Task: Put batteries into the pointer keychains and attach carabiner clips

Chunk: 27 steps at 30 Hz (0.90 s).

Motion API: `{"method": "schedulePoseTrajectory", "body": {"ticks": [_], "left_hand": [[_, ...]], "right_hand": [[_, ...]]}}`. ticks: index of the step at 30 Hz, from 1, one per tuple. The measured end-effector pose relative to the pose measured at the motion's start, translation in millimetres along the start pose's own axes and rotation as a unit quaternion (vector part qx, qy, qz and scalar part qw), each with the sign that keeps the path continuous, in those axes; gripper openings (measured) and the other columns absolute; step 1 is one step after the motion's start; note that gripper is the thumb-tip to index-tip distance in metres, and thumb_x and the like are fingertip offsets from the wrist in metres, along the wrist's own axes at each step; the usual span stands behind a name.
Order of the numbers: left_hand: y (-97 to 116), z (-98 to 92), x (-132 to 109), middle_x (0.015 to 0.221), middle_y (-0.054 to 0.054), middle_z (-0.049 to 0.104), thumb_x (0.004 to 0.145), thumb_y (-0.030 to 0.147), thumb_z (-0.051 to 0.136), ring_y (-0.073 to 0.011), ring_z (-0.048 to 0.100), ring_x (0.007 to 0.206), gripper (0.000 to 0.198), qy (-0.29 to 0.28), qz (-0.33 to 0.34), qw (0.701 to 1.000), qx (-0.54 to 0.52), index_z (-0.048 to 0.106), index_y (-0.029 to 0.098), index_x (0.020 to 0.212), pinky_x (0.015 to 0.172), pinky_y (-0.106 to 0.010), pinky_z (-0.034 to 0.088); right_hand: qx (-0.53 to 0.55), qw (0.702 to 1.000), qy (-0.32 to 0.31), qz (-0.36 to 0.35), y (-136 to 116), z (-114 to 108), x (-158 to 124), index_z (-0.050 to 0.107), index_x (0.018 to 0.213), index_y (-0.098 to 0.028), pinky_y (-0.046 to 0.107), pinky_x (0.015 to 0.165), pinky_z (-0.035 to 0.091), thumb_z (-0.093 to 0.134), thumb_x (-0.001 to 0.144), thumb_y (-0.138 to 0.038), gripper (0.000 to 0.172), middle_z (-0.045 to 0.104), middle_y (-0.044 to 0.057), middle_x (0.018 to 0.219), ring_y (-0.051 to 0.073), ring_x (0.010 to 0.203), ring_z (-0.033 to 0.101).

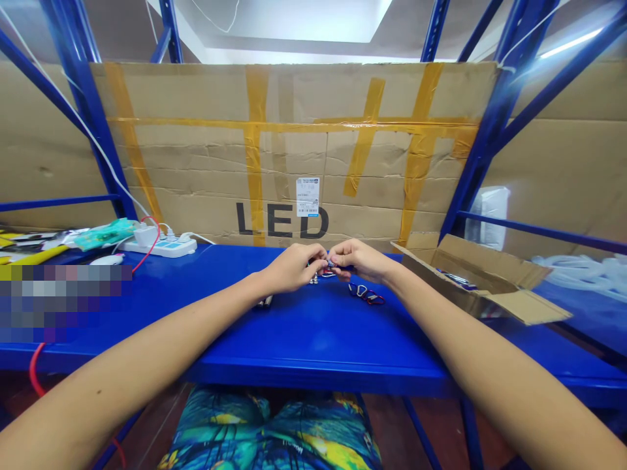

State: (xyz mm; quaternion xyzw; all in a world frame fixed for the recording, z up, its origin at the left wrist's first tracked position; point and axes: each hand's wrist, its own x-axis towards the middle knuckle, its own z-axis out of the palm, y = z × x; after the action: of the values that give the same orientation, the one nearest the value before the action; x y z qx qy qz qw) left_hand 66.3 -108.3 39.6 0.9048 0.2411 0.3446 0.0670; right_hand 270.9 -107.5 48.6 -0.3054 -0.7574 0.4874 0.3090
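Observation:
My left hand (298,266) and my right hand (361,258) meet above the blue tabletop (313,346), fingertips pinched together. Between them is a small bluish, shiny piece (330,264), too small to name and mostly covered by the fingers. Just below my right hand lie several small carabiners (365,294) in red, silver and dark blue. Small silvery parts (313,279) show under my left fingers, partly hidden. Near my left wrist, dark pieces with shiny ends (265,301) rest on the table.
An open cardboard box (482,277) holding small items stands at right. A white power strip (164,245) with plugs and cables sits at back left, beside bags and tools (63,245). A large taped cardboard sheet (206,163) rises behind the table, between blue rack posts (470,176).

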Motion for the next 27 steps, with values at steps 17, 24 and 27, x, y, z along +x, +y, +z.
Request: {"method": "schedulePoseTrajectory", "body": {"ticks": [17, 24, 27], "left_hand": [[-14, -19.1, 19, 0.076, -0.008, 0.070, 0.076, 0.017, 0.058, -0.0190, 0.070, 0.077, 0.014, 0.269, -0.198, 0.834, -0.440, 0.046, 0.016, 0.069, 0.074, -0.037, 0.056], [-17, -9.5, 18, 0.069, 0.001, 0.062, 0.092, 0.025, 0.051, -0.0080, 0.054, 0.043, 0.011, 0.230, -0.247, 0.858, -0.388, 0.047, 0.018, 0.084, 0.041, -0.021, 0.038], [-18, -0.2, 17, 0.065, 0.004, 0.057, 0.093, 0.029, 0.051, -0.0036, 0.040, 0.038, 0.015, 0.183, -0.233, 0.890, -0.346, 0.048, 0.018, 0.083, 0.039, -0.019, 0.028]], "right_hand": [[-0.559, 0.797, 0.035, 0.226, -9, -9, -6, 0.063, 0.057, -0.018, 0.029, 0.052, 0.037, 0.069, 0.072, -0.033, 0.023, 0.061, 0.005, 0.056, 0.017, 0.053, 0.055], [-0.516, 0.834, 0.030, 0.191, 5, -2, -1, 0.062, 0.056, -0.019, 0.028, 0.048, 0.035, 0.072, 0.062, -0.018, 0.012, 0.059, 0.003, 0.053, 0.014, 0.048, 0.051], [-0.485, 0.860, 0.056, 0.150, 1, -4, -1, 0.058, 0.056, -0.018, 0.027, 0.048, 0.035, 0.068, 0.065, -0.018, 0.013, 0.061, 0.003, 0.056, 0.014, 0.051, 0.052]]}}
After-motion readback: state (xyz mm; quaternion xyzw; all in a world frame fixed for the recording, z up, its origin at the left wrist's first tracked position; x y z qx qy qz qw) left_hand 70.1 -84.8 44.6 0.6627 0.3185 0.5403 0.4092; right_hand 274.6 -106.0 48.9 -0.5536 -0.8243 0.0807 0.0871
